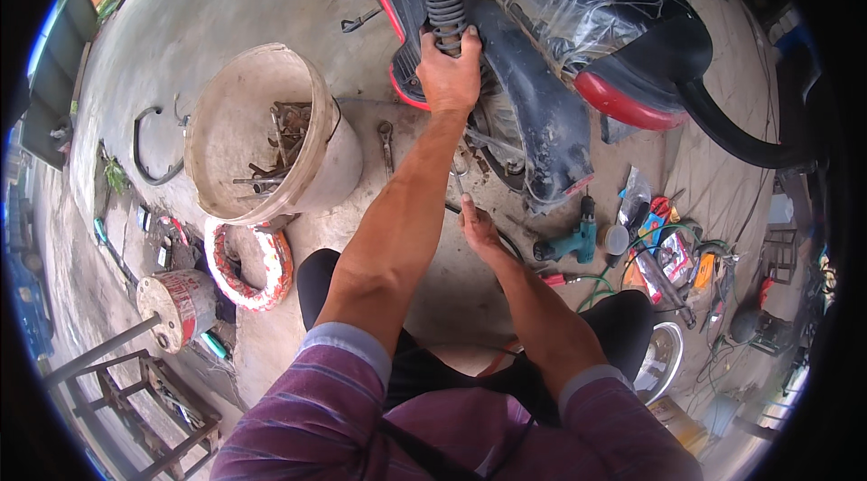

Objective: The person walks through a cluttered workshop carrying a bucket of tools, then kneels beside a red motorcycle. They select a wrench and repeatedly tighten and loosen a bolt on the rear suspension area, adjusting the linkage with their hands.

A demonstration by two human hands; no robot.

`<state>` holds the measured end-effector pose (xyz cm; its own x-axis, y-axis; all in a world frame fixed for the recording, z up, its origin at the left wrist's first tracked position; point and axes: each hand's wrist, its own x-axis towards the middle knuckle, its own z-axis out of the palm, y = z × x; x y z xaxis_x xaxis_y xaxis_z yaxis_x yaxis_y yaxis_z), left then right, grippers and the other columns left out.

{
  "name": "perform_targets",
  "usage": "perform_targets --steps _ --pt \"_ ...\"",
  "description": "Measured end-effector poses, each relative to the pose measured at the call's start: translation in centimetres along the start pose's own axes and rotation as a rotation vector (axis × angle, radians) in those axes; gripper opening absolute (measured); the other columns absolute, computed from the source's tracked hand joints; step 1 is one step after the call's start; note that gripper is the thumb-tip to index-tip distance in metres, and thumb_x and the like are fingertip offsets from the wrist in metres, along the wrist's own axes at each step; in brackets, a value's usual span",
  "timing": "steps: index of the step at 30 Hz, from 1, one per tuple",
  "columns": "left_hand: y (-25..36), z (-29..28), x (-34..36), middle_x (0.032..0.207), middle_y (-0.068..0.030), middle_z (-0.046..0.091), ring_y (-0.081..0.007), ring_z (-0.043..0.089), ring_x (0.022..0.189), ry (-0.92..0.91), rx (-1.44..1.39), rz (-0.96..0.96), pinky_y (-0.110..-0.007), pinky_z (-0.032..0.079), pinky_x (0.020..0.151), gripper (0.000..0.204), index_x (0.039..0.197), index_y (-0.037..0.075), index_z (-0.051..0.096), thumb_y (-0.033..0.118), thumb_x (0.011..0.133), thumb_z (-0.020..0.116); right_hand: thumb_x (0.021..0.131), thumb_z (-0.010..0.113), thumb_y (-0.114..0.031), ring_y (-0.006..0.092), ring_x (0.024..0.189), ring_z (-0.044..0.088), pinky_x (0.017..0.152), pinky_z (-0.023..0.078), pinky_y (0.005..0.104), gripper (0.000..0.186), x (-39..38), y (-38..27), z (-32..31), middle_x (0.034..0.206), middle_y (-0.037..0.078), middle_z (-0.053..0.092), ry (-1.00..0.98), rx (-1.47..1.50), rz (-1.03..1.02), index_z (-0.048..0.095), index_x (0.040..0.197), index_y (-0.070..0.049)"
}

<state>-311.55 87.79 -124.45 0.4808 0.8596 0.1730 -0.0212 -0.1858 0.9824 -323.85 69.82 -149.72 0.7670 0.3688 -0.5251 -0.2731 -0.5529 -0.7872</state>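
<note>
My left hand (449, 82) is closed round the lower end of a shock absorber (444, 0) with a dark coil spring, at the rear of a red and black scooter (533, 93). Lower down, the fingers of my right hand (479, 230) are closed on a thin metal tool (458, 183). Its shaft points up toward the scooter's underside; its exact kind is too small to tell. Beyond it show part of the wheel and the dirty black rear mudguard (546, 142). On the floor left of my hands lies a wrench (386, 145).
A whitish bucket (339, 165) with metal parts stands at left, beside a wrapped ring-shaped roll (282, 269) and a drum (194, 296). To the right lie a teal power drill (578, 235), a small jar (616, 240), packets, and green cable. A metal frame (135, 391) stands lower left.
</note>
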Motion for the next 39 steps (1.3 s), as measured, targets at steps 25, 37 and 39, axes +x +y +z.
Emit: perform_targets --steps 25,37,39 --pt "-0.1 -1.8 0.4 0.106 -0.0176 0.075 -0.0305 0.071 0.103 -0.218 -0.047 -0.003 -0.042 0.052 0.095 0.059 0.122 0.0 0.062 0.049 0.092 0.076 0.1 0.065 -0.049 0.0119 0.07 0.054 0.059 0.042 0.0285 0.045 -14.7 -23.6 -10.6 0.092 0.004 0.065 -0.336 0.103 0.164 0.063 0.111 -0.006" --pt "-2.3 -16.1 -14.0 0.135 -0.0169 0.058 -0.0422 0.056 0.127 -0.648 0.336 0.537 -0.05 0.047 0.108 0.055 0.131 0.01 0.063 0.004 0.079 0.077 0.095 0.068 -0.046 0.0232 0.085 0.064 0.079 0.052 0.0403 0.054 -17.9 -25.3 -12.1 0.095 0.015 0.068 -0.29 -0.501 -0.083 0.062 0.114 0.003" --pt "-2.6 -15.4 -13.8 0.135 -0.0165 0.058 -0.0416 0.056 0.125 -0.604 0.333 0.527 -0.05 0.048 0.106 0.053 0.129 0.009 0.065 0.005 0.078 0.078 0.094 0.068 -0.047 0.0274 0.086 0.066 0.08 0.051 0.0432 0.055 -19.0 -26.3 -12.1 0.09 0.016 0.067 -0.3 -0.561 -0.12 0.061 0.112 0.004"
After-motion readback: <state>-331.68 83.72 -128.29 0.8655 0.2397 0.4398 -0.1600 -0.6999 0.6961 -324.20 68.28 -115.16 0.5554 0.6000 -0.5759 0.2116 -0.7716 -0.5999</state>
